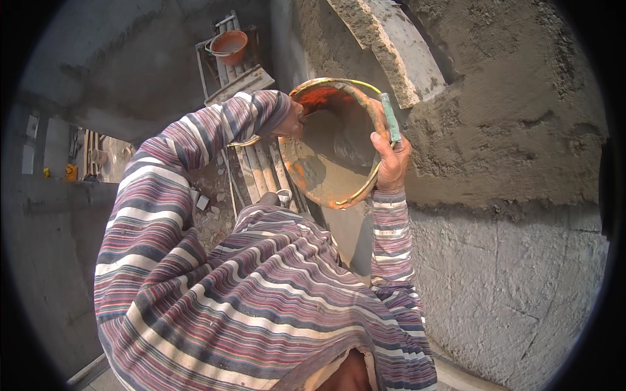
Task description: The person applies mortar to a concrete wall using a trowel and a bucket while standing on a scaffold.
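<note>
An orange bucket (305,171), its inside coated with grey mortar, is held tilted in front of me with its mouth facing me. Wet grey mortar (336,140) lies in it. My left hand (291,122) is closed over the bucket's left rim, its fingers partly hidden by the sleeve and wrist. On the right side, my right hand (394,159) grips the rim, thumb on the inner edge. Just above that hand is the green grip (390,117) of the bucket's yellow wire handle.
Freshly mortared wall (502,137) rises at the right, above a rough grey lower part (502,280). A pale slab (398,49) juts out near the bucket. Scaffold poles (257,166) run below, with a board (241,85) and another orange bucket (229,45) farther off. Rubble (212,225) lies lower down.
</note>
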A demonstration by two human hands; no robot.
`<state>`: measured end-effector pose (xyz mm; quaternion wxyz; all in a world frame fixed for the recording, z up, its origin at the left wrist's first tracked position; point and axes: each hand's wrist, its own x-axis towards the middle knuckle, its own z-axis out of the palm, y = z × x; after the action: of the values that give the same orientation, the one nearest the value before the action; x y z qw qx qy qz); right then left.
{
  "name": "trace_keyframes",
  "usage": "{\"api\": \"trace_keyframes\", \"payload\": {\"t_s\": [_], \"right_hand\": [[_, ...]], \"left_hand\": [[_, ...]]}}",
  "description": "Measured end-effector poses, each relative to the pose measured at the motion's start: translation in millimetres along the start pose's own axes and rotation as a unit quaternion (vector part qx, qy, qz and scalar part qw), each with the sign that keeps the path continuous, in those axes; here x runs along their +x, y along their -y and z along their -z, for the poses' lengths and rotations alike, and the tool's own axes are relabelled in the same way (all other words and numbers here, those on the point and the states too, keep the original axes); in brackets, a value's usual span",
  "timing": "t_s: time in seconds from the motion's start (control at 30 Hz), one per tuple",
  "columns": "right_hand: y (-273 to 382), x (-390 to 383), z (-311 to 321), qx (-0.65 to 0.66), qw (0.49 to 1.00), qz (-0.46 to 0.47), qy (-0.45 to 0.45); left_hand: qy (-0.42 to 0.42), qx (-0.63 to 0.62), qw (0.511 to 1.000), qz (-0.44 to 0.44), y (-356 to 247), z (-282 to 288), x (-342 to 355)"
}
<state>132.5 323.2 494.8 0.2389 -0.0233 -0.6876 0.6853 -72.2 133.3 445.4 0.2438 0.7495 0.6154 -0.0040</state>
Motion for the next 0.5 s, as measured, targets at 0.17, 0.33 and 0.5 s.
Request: {"api": "trace_keyframes", "payload": {"t_s": [0.17, 0.33, 0.5], "right_hand": [[-9, -9, 13, 0.051, 0.994, -0.091, 0.043], [12, -3, 7, 0.069, 0.992, -0.104, 0.003], [-3, -1, 16, 0.101, 0.986, -0.068, -0.115]], "left_hand": [[0.102, -0.498, 0.823, 0.253, -48, -24, -15], [0.053, -0.822, 0.557, 0.107, -66, -92, 0], [-0.034, -0.944, 0.326, -0.03, -109, -89, 28]]}}
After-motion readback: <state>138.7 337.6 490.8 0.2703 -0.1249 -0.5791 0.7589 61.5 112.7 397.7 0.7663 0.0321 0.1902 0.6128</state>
